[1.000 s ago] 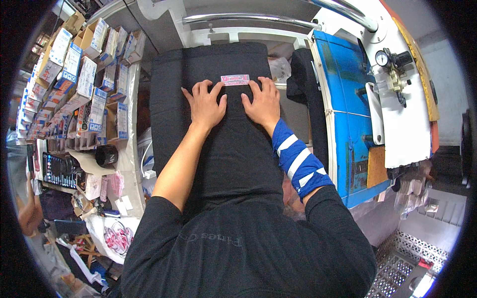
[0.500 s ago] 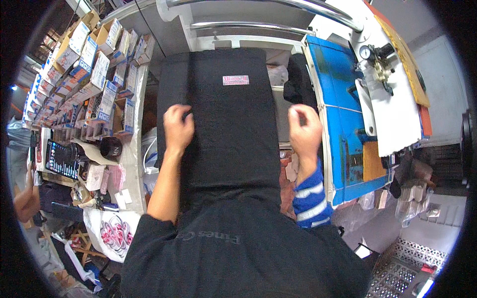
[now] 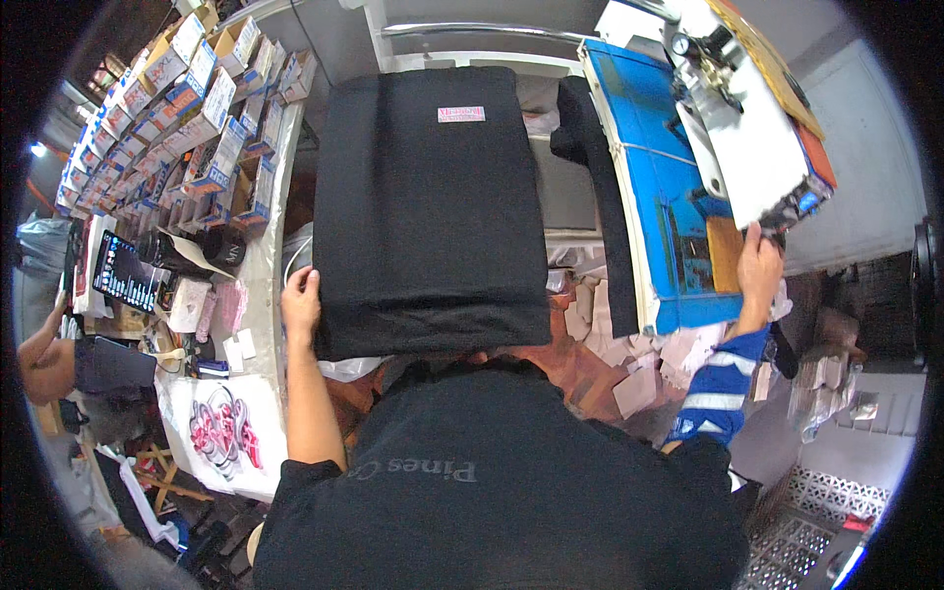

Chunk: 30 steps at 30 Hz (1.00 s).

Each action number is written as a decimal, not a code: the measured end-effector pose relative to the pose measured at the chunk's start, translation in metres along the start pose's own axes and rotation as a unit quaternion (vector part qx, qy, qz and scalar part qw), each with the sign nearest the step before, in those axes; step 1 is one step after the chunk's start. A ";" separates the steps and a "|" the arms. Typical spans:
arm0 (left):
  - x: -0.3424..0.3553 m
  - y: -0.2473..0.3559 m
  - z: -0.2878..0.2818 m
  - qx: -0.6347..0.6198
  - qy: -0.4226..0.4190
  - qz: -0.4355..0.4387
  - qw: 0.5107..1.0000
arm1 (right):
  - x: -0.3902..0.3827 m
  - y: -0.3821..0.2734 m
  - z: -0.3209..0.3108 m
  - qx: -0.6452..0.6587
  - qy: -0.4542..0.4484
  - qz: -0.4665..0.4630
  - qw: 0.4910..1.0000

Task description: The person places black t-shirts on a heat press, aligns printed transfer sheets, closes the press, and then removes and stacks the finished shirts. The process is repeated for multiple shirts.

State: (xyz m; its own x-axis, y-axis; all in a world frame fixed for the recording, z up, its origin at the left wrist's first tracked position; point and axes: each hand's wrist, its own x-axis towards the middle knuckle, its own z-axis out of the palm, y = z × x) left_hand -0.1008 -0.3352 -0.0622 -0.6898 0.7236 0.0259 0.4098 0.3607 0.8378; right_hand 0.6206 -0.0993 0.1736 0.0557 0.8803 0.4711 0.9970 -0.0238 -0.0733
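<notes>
Black cloth point(image 3: 423, 216) lies stretched flat over a board in front of me, creased along its near edge. A small pink and white rectangle point(image 3: 461, 115) shows near its far end. Beside the cloth's left edge is my left hand point(image 3: 301, 305), its fingers curled in; whether they pinch the cloth is hidden. My right hand point(image 3: 759, 275) is stretched out to the right, fingers closed at the dark lower end of a control box point(image 3: 801, 205) under a white panel point(image 3: 762, 147). What those fingers hold I cannot make out.
A blue framed screen point(image 3: 669, 216) stands right of the cloth, with a black strip point(image 3: 615, 236) alongside. Open cardboard boxes point(image 3: 187, 108) line the left, above a lit tablet point(image 3: 126, 270). A co-worker's arm point(image 3: 47, 364) shows at far left. Paper scraps point(image 3: 639, 383) lie below.
My right hand has moved from beside the cloth out to the control box on the right. My left hand has come off the cloth's top to its left edge. The view has shifted.
</notes>
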 end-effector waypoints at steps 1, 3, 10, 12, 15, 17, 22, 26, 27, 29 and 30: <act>-0.007 0.003 0.008 -0.023 -0.006 0.016 1.000 | 0.000 -0.004 0.000 -0.010 -0.011 0.006 1.000; -0.014 0.009 0.015 0.000 0.025 0.004 1.000 | -0.002 -0.016 -0.003 -0.058 0.009 0.018 0.998; -0.024 0.016 0.019 0.032 0.045 0.050 0.997 | -0.037 -0.088 -0.012 0.007 0.080 -0.027 0.996; -0.024 0.014 0.022 0.032 0.050 0.045 0.997 | -0.052 -0.118 -0.013 0.020 0.083 -0.033 0.996; -0.020 0.004 0.024 -0.013 0.041 0.051 0.998 | -0.073 -0.163 -0.021 0.073 0.093 -0.049 0.992; -0.016 -0.010 0.019 -0.048 0.051 0.045 0.997 | -0.089 -0.190 -0.025 0.100 0.125 -0.077 0.984; -0.036 -0.087 -0.018 -0.163 0.072 -0.080 0.981 | -0.104 -0.230 -0.050 0.151 0.213 -0.098 0.960; -0.086 -0.165 -0.036 -0.064 0.059 -0.128 0.988 | -0.094 -0.273 -0.064 0.226 0.160 -0.186 0.943; -0.099 -0.178 -0.034 -0.071 0.061 -0.092 0.991 | -0.096 -0.284 -0.064 0.226 0.161 -0.189 0.942; -0.137 -0.195 -0.027 -0.076 0.062 -0.161 0.982 | -0.102 -0.304 -0.060 0.247 0.169 -0.193 0.935; -0.154 -0.197 -0.022 -0.052 0.047 -0.124 0.990 | -0.106 -0.313 -0.058 0.241 0.170 -0.187 0.937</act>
State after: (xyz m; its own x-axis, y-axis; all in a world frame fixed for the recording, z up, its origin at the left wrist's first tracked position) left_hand -0.0885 -0.5302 -0.2197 -0.8156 0.5613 -0.1407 0.1615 0.4543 0.8761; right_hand 0.3059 -0.2127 0.1970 -0.1977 0.5800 0.7903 0.8147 0.5455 -0.1966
